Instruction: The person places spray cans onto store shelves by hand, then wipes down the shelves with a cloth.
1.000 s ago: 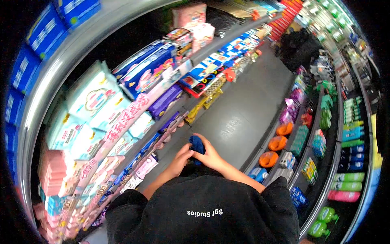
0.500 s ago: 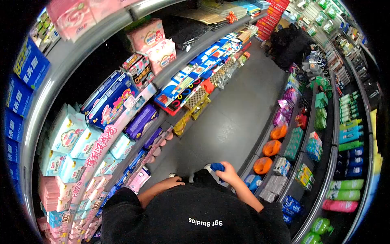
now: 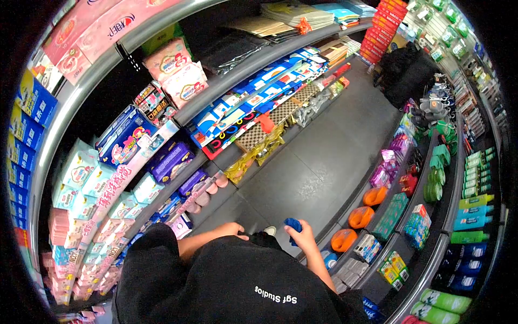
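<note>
My right hand (image 3: 305,237) is closed round a small dark-blue item (image 3: 293,224), held out in front of my body above the floor. Its exact kind is too blurred to make out. My left hand (image 3: 231,230) is in front of my belly at the hem of the black top (image 3: 237,275), fingers loosely apart and nothing visible in them. The nearest goods to my left hand are pink and white packs (image 3: 181,225) on the low left shelf. Orange round containers (image 3: 343,240) stand on the right shelf beside my right hand.
The grey tiled aisle floor (image 3: 302,178) runs ahead between two shelf rows. Light-blue packs (image 3: 81,164) and purple packs (image 3: 170,162) fill the left shelves. Green bottles (image 3: 445,301) line the right side. A dark bulky shape (image 3: 407,78) and stacked red boxes (image 3: 384,29) stand at the far end.
The view has shifted and turned slightly, so the shelves sit differently in it. My right hand still holds the dark-blue item, which now shows more upright. My left hand has stayed near my belly.
</note>
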Motion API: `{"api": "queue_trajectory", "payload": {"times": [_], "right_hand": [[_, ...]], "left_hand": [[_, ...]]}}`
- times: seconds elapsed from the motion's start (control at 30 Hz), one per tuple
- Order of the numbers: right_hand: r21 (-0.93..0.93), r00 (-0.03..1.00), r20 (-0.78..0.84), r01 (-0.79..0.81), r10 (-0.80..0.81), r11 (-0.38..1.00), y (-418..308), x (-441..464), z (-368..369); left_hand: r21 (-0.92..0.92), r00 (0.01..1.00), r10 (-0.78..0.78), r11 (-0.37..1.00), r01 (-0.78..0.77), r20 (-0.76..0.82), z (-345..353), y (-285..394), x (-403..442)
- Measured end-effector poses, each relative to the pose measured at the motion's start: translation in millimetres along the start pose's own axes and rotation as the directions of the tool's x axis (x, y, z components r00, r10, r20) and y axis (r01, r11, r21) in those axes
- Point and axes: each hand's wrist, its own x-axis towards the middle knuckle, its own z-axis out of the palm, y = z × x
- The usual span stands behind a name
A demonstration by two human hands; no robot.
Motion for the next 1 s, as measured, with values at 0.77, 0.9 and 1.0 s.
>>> {"api": "queue_trajectory", "payload": {"times": [0.77, 0.9, 1.0], "right_hand": [[0.186, 0.964, -0.06, -0.243, 0.258, 0.952, -18.7, 61.7, -67.4], [0.134, 0.965, -0.066, -0.245, 0.255, 0.96, -53.4, 96.7, -71.0], [0.078, 0.98, -0.069, -0.18, 0.185, 0.981, -77.1, 130.3, -75.6]], "left_hand": [[0.097, 0.948, -0.192, 0.97, 0.223, -0.255, -22.6, 4.2, 112.1], [0.063, 0.948, -0.142, 0.984, 0.167, -0.286, -47.6, -4.6, 147.2], [-0.042, 0.945, -0.213, 0.977, 0.21, -0.249, -88.1, -5.6, 165.7]]}}
